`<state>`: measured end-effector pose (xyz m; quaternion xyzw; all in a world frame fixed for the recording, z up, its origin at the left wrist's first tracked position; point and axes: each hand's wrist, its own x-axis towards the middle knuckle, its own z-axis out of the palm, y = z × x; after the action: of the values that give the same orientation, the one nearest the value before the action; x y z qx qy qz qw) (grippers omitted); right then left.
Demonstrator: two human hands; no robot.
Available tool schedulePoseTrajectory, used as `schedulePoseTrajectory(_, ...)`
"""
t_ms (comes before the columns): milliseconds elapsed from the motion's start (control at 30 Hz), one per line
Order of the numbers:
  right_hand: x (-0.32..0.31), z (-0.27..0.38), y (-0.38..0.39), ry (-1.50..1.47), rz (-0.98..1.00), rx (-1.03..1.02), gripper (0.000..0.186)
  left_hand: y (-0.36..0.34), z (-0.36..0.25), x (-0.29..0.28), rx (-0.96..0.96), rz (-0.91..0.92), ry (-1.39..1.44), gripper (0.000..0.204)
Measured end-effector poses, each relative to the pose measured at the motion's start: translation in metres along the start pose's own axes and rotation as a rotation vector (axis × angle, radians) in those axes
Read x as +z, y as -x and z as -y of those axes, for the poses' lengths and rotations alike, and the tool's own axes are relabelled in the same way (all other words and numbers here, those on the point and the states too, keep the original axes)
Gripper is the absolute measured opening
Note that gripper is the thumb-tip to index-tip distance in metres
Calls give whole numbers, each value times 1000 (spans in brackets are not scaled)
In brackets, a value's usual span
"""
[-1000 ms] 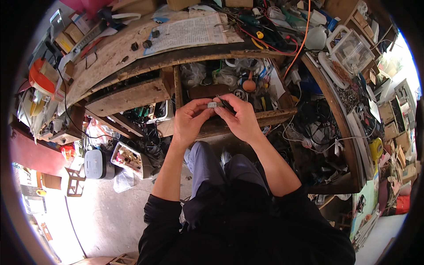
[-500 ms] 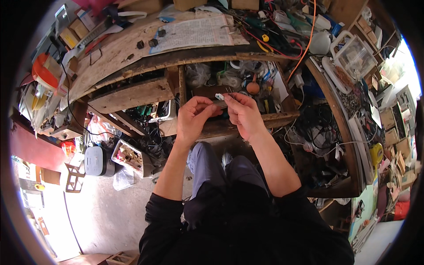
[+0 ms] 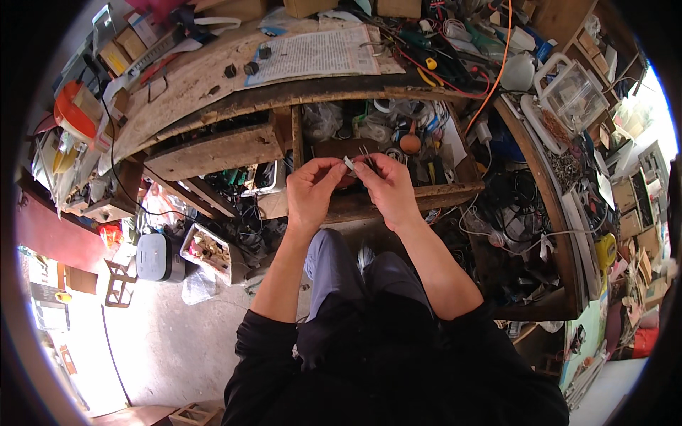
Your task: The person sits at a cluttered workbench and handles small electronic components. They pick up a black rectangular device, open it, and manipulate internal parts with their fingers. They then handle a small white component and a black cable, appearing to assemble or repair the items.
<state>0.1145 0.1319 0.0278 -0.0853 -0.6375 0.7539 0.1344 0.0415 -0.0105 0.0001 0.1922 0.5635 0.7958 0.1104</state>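
Pinching a small white block (image 3: 348,162), the left hand (image 3: 310,190) and right hand (image 3: 389,190) meet over an open drawer (image 3: 447,190); a printed sheet (image 3: 320,55) on the worktop (image 3: 188,92) is illegible.

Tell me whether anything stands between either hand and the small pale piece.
Nothing visible does: the left hand and right hand both have fingertips at the small pale piece. The thin-pronged tool in the right hand appears beside it, not in between.
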Motion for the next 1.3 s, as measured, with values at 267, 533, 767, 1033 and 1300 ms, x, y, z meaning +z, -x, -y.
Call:
schedulePoseTrajectory(267,-1,-19,-6,284,-17,-260,15,-2,2,-2,-2,-21,38,17)
schedulePoseTrajectory(533,-3,-16,-3,393,-12,-221,15,5,5,5,195,-86,-291,15)
schedulePoseTrajectory(767,-4,-21,-4,445,-20,-323,16,12,2,8,235,-141,-422,11)
schedulePoseTrajectory(1033,-11,-7,-3,314,125,-180,21,8,0,-3,39,29,-105,13)
schedulePoseTrajectory(1300,-15,-8,-4,280,170,-190,17,10,2,-3,62,46,-127,12)
